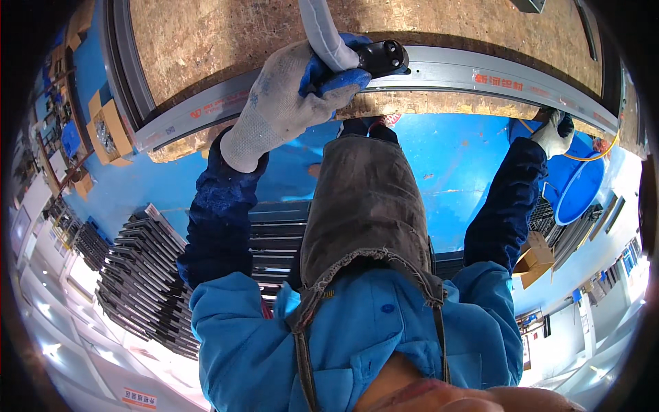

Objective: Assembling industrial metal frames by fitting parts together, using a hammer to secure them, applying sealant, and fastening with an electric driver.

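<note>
My left hand (278,103), in a grey glove with blue-coated fingers, is closed around a curved pale grey bar (322,34) that runs up to the top of the view. At its lower end sits a black fitting (384,58) with two small round spots, resting over the grey metal profile (439,67) at the bench's near side. My right hand (553,135), also gloved, is at the profile's near edge far to the right. Its fingers look curled, and what they hold is hidden.
Dark frame members stand at the left (127,62) and right of the wooden bench (226,31). A yellow hose (583,159) loops beside my right hand, above a blue bin (576,189). Stacked dark frames (147,275) and an open cardboard box (108,130) lie to the left.
</note>
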{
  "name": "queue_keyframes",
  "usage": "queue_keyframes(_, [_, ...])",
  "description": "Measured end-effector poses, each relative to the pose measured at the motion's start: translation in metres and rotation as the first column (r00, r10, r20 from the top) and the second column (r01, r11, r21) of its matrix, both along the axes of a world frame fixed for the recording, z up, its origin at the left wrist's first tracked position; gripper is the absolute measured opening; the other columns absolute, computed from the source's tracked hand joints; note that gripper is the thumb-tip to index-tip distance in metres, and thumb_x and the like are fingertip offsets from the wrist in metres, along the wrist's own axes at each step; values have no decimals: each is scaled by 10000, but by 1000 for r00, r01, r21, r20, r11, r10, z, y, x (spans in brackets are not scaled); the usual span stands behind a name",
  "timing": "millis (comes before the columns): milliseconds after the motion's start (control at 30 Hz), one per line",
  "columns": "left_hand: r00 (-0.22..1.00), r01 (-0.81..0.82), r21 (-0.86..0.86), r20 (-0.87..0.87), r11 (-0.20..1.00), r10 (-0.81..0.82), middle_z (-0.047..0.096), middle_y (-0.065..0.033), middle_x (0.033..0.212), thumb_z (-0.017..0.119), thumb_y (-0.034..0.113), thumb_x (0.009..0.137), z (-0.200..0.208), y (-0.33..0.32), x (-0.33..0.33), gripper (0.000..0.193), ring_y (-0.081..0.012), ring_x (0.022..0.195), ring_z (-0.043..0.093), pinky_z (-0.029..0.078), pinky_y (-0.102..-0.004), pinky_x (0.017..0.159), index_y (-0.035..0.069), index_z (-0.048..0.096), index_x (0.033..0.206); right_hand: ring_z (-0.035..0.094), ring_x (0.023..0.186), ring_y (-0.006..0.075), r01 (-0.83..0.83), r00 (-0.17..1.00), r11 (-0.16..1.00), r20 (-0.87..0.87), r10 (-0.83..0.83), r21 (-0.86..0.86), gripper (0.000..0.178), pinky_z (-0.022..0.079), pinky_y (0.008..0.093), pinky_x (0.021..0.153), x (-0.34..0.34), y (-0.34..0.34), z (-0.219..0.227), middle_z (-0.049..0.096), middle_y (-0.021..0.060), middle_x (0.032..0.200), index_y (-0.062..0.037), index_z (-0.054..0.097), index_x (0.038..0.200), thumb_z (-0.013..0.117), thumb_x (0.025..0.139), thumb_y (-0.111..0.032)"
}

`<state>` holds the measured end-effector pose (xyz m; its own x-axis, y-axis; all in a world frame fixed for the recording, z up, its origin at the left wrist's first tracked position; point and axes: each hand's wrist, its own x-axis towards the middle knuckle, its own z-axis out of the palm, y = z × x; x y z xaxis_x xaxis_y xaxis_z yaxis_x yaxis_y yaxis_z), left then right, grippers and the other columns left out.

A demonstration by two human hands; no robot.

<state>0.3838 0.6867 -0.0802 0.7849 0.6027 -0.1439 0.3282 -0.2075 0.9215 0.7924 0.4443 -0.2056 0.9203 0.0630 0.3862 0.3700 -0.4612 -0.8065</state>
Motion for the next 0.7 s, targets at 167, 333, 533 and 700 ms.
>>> queue_keyframes(167, [1000, -3, -53, -8, 999, 3, 640, -133, 909, 729, 245, 772, -1, -1, 0, 378, -224, 704, 639, 518, -280, 627, 16, 587, 1036, 587, 636, 138, -5, 1000, 1000, -22, 6, 7, 115, 500, 222, 618, -5, 4, 5, 651, 77, 738, 30, 642, 851, 695, 748, 30])
queue_keyframes(333, [1000, -8, 5, 14, 1000, 8, 631, -120, 899, 737, 258, 765, -5, -3, 2, 358, -221, 694, 634, 512, -285, 617, 42, 596, 1013, 591, 651, 139, -9, 998, 999, -56, 11, 53, 128, 502, 221, 623, -3, 3, 3, 652, 81, 759, 35, 638, 869, 685, 750, 45])
queue_keyframes(533, [999, 33, 194, -21, 981, -30, 629, -118, 886, 742, 254, 760, -1, -5, 9, 352, -214, 669, 625, 501, -287, 606, 33, 593, 990, 594, 661, 146, -6, 999, 1000, -44, 7, 2, 137, 504, 222, 631, -6, 5, 6, 648, 86, 767, 37, 633, 880, 676, 752, 57])
queue_keyframes(700, [999, 41, 211, -30, 977, -35, 629, -115, 867, 744, 253, 758, 0, -7, 10, 351, -209, 647, 618, 493, -284, 594, 25, 591, 978, 597, 670, 151, 2, 997, 1000, -79, -2, 9, 136, 507, 227, 641, -9, 6, 9, 650, 88, 768, 35, 634, 884, 672, 755, 55])
